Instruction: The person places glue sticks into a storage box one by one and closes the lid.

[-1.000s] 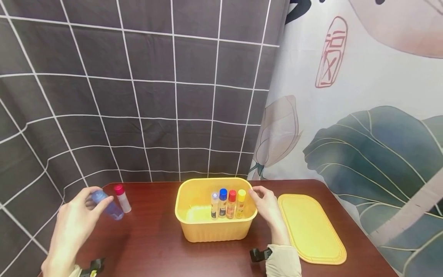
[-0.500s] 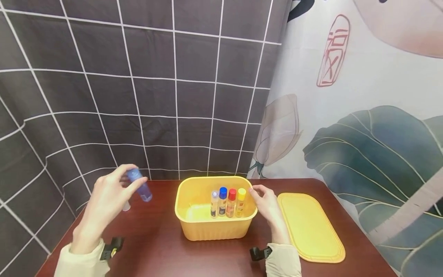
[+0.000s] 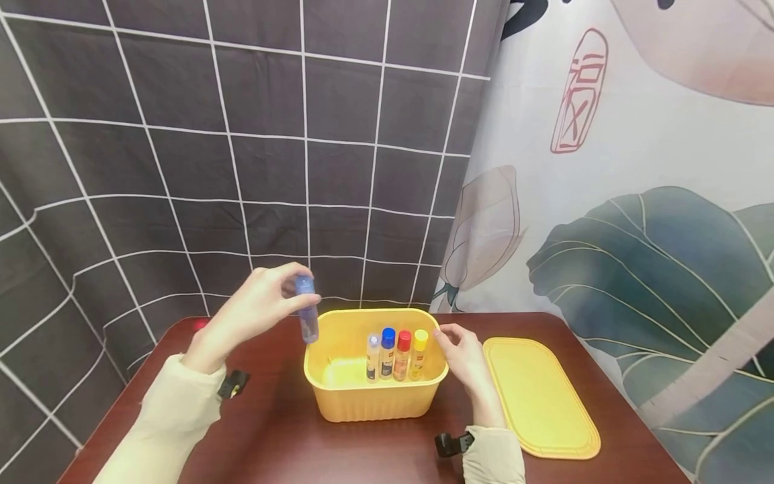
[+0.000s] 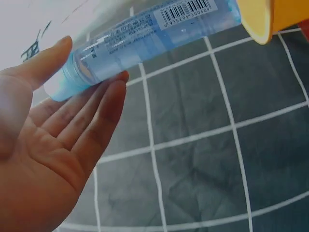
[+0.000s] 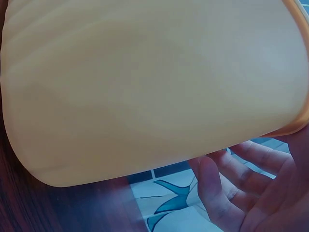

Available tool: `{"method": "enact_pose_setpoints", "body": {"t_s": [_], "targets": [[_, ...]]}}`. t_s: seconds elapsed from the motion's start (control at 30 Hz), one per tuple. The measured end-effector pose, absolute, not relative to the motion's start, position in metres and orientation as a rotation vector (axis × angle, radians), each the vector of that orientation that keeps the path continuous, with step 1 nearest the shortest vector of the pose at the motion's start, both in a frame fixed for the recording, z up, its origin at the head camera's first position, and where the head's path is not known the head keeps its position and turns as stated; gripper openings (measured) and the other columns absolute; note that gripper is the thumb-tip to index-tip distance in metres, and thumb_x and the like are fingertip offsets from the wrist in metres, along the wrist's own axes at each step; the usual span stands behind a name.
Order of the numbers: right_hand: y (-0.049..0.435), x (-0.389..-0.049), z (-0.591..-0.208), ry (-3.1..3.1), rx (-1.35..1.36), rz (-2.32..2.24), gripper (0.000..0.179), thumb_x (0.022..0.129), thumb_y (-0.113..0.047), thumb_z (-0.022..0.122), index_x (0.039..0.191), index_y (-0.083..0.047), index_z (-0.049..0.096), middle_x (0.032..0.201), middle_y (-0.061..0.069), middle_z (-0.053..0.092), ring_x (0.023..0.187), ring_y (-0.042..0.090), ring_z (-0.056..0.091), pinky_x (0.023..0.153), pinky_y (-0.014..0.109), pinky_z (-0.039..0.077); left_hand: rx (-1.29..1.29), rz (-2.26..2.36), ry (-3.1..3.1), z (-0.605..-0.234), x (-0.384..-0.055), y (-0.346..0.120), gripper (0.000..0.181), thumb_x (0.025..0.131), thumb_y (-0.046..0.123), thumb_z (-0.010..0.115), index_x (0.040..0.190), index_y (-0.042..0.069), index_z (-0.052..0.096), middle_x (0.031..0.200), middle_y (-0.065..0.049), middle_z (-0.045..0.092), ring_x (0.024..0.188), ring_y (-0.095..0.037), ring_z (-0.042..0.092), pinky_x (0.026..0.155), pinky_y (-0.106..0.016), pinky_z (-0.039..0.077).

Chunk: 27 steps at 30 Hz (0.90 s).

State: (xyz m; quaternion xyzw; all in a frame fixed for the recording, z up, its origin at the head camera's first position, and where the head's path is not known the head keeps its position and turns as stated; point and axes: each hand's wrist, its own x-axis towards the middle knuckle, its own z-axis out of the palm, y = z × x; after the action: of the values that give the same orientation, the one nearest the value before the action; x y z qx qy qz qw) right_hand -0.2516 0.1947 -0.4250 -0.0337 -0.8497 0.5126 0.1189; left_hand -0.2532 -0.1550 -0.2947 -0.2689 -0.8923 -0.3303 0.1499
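Observation:
My left hand (image 3: 260, 302) pinches a blue glue bottle (image 3: 308, 323) by its cap end, thumb on one side and fingers on the other. The bottle hangs nearly upright at the left rim of a yellow plastic bin (image 3: 375, 405). In the left wrist view, the bottle's barcode label (image 4: 188, 12) shows, with its lower end beside the bin's rim. My right hand (image 3: 465, 353) holds the bin's right rim. Inside the bin, a row of bottles stands upright: one pale-capped (image 3: 373, 358), one blue-capped (image 3: 387, 353), one red-capped (image 3: 402, 356) and one yellow-capped (image 3: 418, 355).
A flat yellow lid (image 3: 544, 396) lies on the dark red-brown table (image 3: 338, 454) to the right of the bin. Behind my left forearm, a red cap (image 3: 199, 324) peeks out, mostly hidden. A grey gridded cloth (image 3: 260, 168) hangs behind the table.
My left hand has carried the blue bottle rightward from the table's left side to the bin, turning it more upright. The right hand keeps its place at the rim.

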Motion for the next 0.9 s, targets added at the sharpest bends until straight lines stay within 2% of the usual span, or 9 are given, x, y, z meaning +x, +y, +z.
{"method": "enact_pose_setpoints", "body": {"t_s": [0.1, 0.33, 0.6, 0.9], "targets": [[0.195, -0.252, -0.425, -2.477, -0.093, 1.508, 0.026, 0.094, -0.021, 0.065, 0.109, 0.000, 0.069, 0.095, 0.013, 0.068, 0.084, 0.024, 0.063, 0.074, 0.034, 0.053, -0.858, -0.984, -2.587, -0.297, -0.264, -0.143, 0.029, 0.083, 0.025, 0.079, 0.105, 0.010, 0.066, 0.077, 0.008, 0.067, 0.073, -0.008, 0.066, 0.074, -0.037, 0.054], [0.195, -0.252, -0.425, -2.478, -0.097, 1.509, 0.026, 0.094, -0.021, 0.066, 0.109, 0.000, 0.069, 0.093, 0.014, 0.067, 0.082, 0.023, 0.062, 0.071, 0.031, 0.051, -1.000, -1.018, -2.654, -0.314, -0.285, -0.121, 0.029, 0.081, 0.020, 0.081, 0.106, 0.012, 0.068, 0.086, 0.006, 0.069, 0.081, -0.010, 0.066, 0.077, -0.034, 0.055], [0.194, -0.253, -0.423, -2.464, -0.074, 1.515, 0.025, 0.094, -0.019, 0.066, 0.108, 0.001, 0.069, 0.094, 0.012, 0.068, 0.084, 0.024, 0.063, 0.073, 0.033, 0.053, -1.158, -0.895, -2.785, -0.330, -0.295, -0.098, 0.022, 0.082, 0.014, 0.079, 0.101, 0.011, 0.069, 0.083, 0.007, 0.066, 0.077, -0.011, 0.063, 0.076, -0.032, 0.054], [0.194, -0.251, -0.423, -2.467, -0.078, 1.526, 0.025, 0.094, -0.019, 0.066, 0.109, 0.002, 0.068, 0.095, 0.015, 0.068, 0.084, 0.025, 0.062, 0.073, 0.033, 0.053, -1.144, -0.569, -2.925, -0.344, -0.299, -0.079, 0.022, 0.081, 0.023, 0.081, 0.095, 0.014, 0.067, 0.080, 0.008, 0.062, 0.076, -0.013, 0.057, 0.072, -0.032, 0.050]]}}
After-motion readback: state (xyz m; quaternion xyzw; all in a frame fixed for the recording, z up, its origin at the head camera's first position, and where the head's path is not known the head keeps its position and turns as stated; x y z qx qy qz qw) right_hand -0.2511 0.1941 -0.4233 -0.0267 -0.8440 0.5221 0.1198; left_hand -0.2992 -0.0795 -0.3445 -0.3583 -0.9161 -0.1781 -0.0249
